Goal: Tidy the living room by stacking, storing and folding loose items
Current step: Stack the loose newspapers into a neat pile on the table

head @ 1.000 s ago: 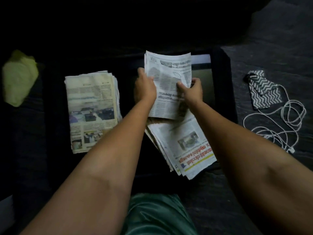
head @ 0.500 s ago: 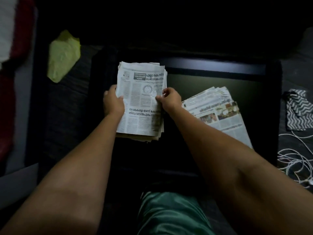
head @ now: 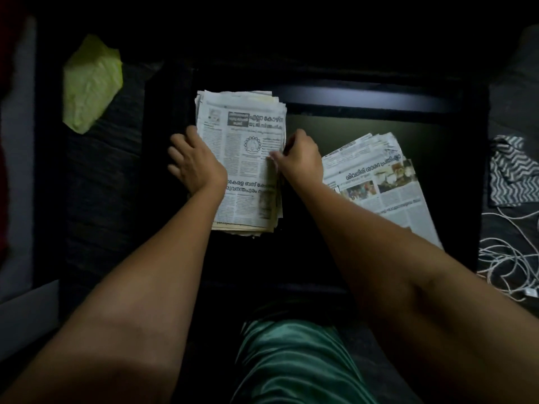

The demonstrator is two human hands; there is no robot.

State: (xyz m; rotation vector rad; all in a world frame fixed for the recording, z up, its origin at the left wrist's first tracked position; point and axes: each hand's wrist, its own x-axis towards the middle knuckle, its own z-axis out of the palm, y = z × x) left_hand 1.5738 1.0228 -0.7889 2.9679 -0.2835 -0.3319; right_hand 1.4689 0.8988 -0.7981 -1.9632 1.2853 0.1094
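The right hand (head: 300,161) pinches the right edge of the top folded newspaper stack (head: 245,158); the left hand (head: 194,160) rests spread against its left edge. This stack lies left on the dark desk (head: 379,94), a second newspaper stack (head: 379,182) just right. One green cloth (head: 92,83), one chevron cloth (head: 513,173) and one white cable (head: 507,255) lie aside.

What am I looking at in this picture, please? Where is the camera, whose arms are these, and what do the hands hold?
The camera sits on a person's head and looks down, so the arms are that person's own. On a dark tray lie two newspaper piles. The left hand rests, fingers spread, on the left edge of the neat pile; the right hand pinches its right edge. The loose pile waits at the right. Beside the tray lie a yellow-green cloth, a zigzag cloth and a white cable.
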